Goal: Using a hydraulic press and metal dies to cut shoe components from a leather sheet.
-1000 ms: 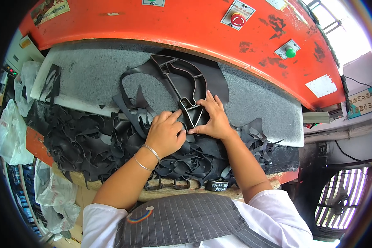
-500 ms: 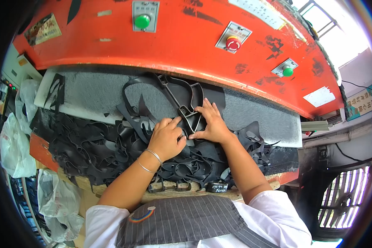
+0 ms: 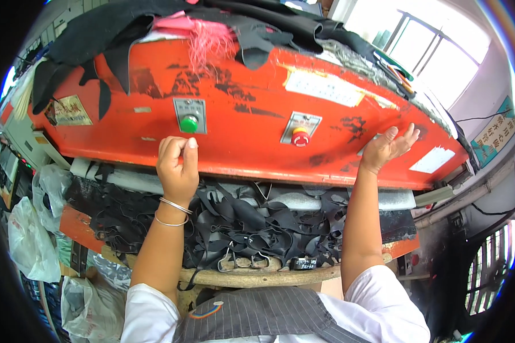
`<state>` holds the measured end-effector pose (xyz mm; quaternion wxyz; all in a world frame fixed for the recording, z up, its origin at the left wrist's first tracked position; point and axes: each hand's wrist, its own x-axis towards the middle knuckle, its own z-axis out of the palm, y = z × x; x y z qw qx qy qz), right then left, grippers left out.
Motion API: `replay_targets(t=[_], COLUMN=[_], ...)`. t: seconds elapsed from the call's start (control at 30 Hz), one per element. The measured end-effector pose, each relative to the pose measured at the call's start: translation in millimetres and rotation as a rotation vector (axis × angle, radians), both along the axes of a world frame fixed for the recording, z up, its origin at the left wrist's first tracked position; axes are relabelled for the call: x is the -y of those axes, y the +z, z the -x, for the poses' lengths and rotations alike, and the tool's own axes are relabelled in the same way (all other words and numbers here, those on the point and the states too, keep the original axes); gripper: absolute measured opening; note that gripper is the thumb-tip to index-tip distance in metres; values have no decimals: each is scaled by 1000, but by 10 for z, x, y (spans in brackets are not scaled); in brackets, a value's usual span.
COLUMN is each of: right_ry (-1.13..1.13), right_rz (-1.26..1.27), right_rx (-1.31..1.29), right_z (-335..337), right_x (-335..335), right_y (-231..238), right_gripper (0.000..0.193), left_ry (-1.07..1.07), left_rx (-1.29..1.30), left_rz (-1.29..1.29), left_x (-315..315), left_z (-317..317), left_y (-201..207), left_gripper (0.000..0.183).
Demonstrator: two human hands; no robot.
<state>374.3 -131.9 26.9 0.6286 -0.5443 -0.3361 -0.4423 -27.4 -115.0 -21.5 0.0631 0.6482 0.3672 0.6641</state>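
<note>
My left hand [image 3: 178, 166], with two silver bangles at the wrist, is held up in a loose fist just below a green push button [image 3: 189, 123]. I see nothing in its fingers. Farther right, my right hand [image 3: 388, 148] is open, its fingers spread, against the orange machine head [image 3: 240, 148]. It covers most of a small grey button plate [image 3: 365, 146]. Between the hands sits a red emergency stop knob [image 3: 300, 136]. Under the machine head, the pointed end of a metal cutting die [image 3: 262, 191] shows on the pale cutting pad [image 3: 294, 200]; the rest is hidden.
Black sheet offcuts [image 3: 240, 220] lie heaped along the pad's near side, with a black roll of tape [image 3: 303, 263] on the wooden edge [image 3: 257, 278]. Black sheets [image 3: 103, 34] and pink material [image 3: 203, 34] lie atop the machine. Plastic bags [image 3: 31, 240] hang at left.
Both hands have left the cutting die and risen to the machine's front, the right moving outward. The view has tilted up, and the machine head now covers most of the pad and die.
</note>
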Motion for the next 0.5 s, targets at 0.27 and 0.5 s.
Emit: replay_targets(t=[0.27,0.5], right_ry=[-169,329], right_rz=[45,236], right_rx=[57,261], right_z=[287,771], right_x=[563,1385], right_y=[-50,-621], right_gripper=[55,41], left_ry=[142,-191], left_rx=[-389,-368], left_rz=[-260,36], left_x=[313,1333], left_z=[254,368], left_y=[316,-131], left_gripper=[20,28])
